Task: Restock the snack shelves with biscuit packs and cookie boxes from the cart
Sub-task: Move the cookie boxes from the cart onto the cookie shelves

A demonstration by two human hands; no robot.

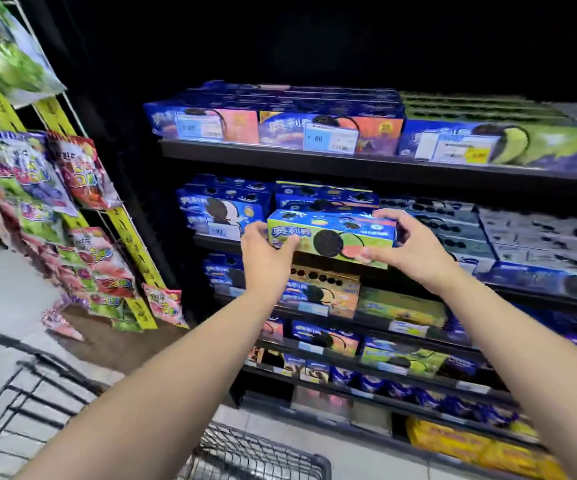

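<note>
Box to shelf.
I grip its ends with left hand and right hand, fingers clamped: likely light, stiff, crushable.

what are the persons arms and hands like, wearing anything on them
Both forearms are bare as far as the frame shows: no sleeves, no watch or bracelet. The left hand and right hand are ungloved, with no rings visible.

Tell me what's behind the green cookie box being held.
Behind the green cookie box, held by the left hand and right hand, stand stacked blue-topped boxes. It covers their lower fronts and whatever they rest on.
</note>
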